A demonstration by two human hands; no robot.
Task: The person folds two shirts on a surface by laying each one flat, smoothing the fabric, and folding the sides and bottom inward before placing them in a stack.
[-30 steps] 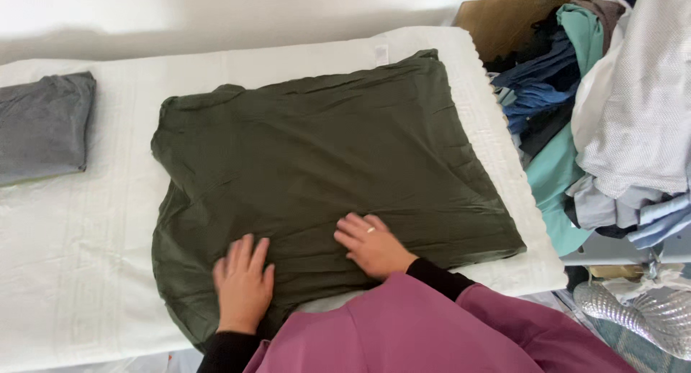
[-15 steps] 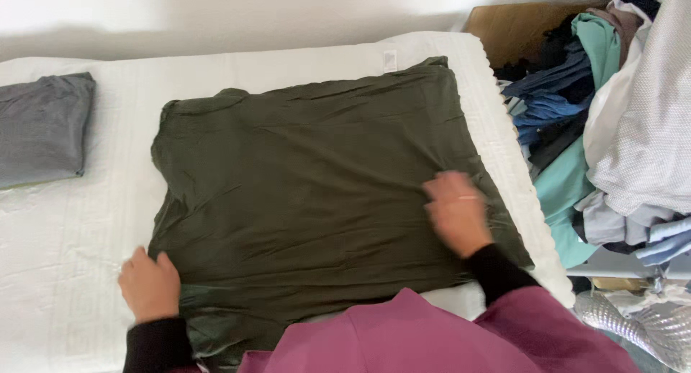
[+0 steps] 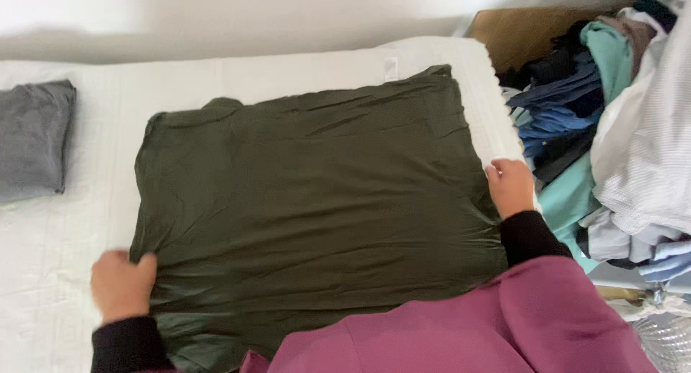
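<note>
A dark olive green shirt (image 3: 309,200) lies spread flat on a white padded surface (image 3: 86,236). My left hand (image 3: 122,283) is at the shirt's near left edge, fingers curled around the fabric there. My right hand (image 3: 509,186) rests at the shirt's right edge, fingers closed on the cloth's border. Both arms wear black cuffs under magenta sleeves (image 3: 468,330), which hide the shirt's near edge.
A folded grey garment (image 3: 32,139) sits at the far left of the white surface. A tall heap of mixed clothes (image 3: 612,128) in blue, teal, white and dark colours fills the right side, beside a brown board (image 3: 518,31). A pale wall runs along the back.
Both hands slid apart from the shirt's near middle, the left to the left edge and the right to the right edge, smoothing the fabric flat.
</note>
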